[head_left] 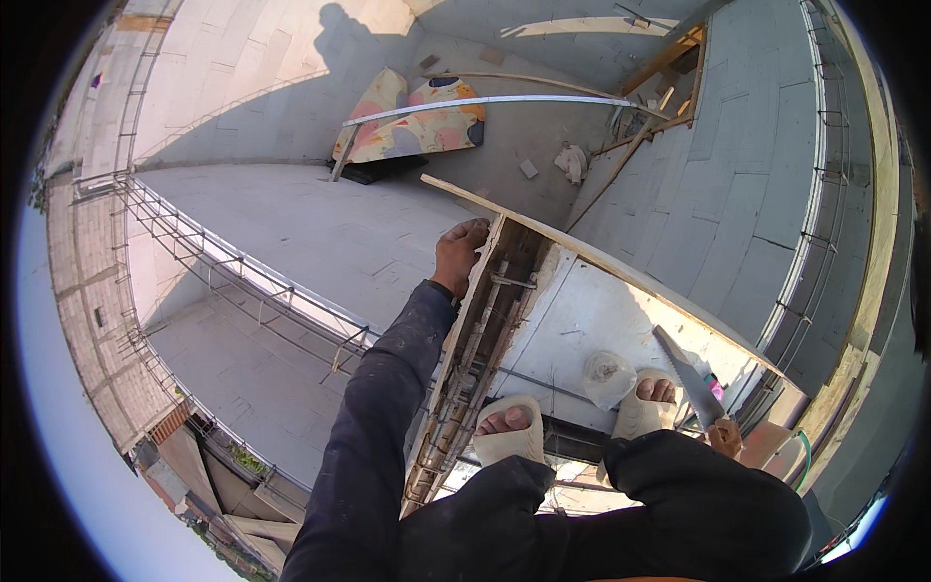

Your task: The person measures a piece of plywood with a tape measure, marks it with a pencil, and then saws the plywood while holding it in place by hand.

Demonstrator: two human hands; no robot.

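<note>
My right hand (pixel 724 438) is closed round the handle of a handsaw (pixel 689 376), whose blade points forward beside my right foot. My left arm reaches ahead, and my left hand (pixel 461 256) is closed at the far end of an upright formwork board (pixel 448 373), its fingers curled at the top edge. Between this board and the white platform (pixel 543 335) runs a narrow trough with steel rebar (pixel 485 310) in it. A long wooden plank (pixel 601 254) crosses the far edge of the platform, close to my left hand.
My sandalled feet stand at the platform's near side, with a clear plastic bag (pixel 609 379) between them. Beyond the edges lie deep block-walled rooms. A rebar cage (pixel 262 288) tops the left wall. Below are a patterned sheet (pixel 427 121) and a long pale bar (pixel 504 99).
</note>
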